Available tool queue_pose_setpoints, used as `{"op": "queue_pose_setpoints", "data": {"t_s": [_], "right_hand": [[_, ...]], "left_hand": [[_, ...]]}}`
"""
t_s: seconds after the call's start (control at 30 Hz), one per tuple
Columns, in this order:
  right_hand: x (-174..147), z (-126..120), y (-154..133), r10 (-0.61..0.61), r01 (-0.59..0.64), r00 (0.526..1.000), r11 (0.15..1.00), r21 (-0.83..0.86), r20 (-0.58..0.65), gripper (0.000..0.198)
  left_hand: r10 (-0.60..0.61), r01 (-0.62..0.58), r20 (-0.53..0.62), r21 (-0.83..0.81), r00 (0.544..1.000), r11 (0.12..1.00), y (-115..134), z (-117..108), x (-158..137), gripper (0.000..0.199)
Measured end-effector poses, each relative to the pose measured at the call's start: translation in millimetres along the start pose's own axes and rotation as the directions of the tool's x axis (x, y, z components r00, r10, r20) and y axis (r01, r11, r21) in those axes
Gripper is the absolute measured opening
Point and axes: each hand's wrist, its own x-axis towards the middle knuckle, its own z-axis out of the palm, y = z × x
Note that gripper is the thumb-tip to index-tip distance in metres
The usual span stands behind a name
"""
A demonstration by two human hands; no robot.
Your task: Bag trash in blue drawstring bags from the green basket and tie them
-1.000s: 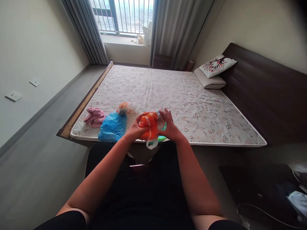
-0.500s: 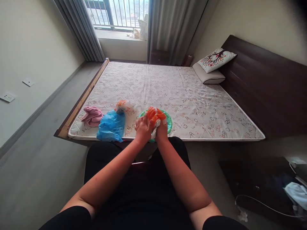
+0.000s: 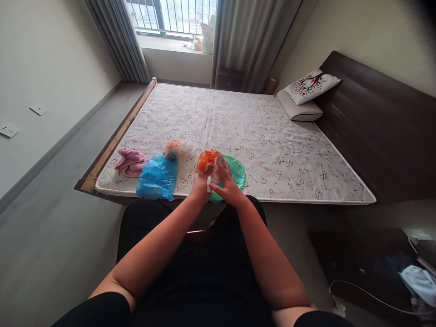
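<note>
An orange and white plastic bag (image 3: 208, 159), bunched into a ball, is held up between both hands near the mattress's front edge. My left hand (image 3: 200, 184) is closed round its lower left side. My right hand (image 3: 229, 181) grips the whitish, crumpled part on the right, with its thumb toward the left hand. Below and to the right of the hands lies a round green basket (image 3: 240, 172), partly hidden by them. What the bag contains, if anything, I cannot make out.
On the mattress (image 3: 272, 145) to the left lie a blue plastic bag (image 3: 158, 177), a pink cloth (image 3: 131, 162) and another orange and white bag (image 3: 173, 149). Two pillows (image 3: 311, 88) rest by the headboard (image 3: 374, 104). A dark nightstand (image 3: 340, 254) stands at lower right.
The orange bag has shifted left, off the middle of the green basket, and been turned in my hands. More of the basket shows. My right hand has moved round to the bag's right side.
</note>
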Motion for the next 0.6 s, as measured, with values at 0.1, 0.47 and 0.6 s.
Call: {"op": "queue_pose_setpoints", "data": {"t_s": [0.1, 0.47, 0.6], "right_hand": [[2.3, -10.1, 10.2, 0.035, -0.051, 0.992, 0.990, -0.130, -0.121, 0.074], [47.1, -9.3, 91.5, 0.318, -0.330, 0.941, 0.794, -0.510, -0.115, 0.038], [64.0, 31.5, 111.7, 0.326, -0.284, 0.945, 0.811, -0.511, -0.008, 0.019]], "left_hand": [[-0.213, 0.243, 0.176, -0.172, 0.961, 0.955, 6.0, 0.0, 1.0, 0.069], [-0.027, 0.087, -0.096, 0.700, 0.995, 0.708, -24.6, -50.2, 24.2, 0.086], [-0.218, 0.271, -0.166, 0.698, 0.962, 0.663, -62.5, -46.4, 16.5, 0.111]]}}
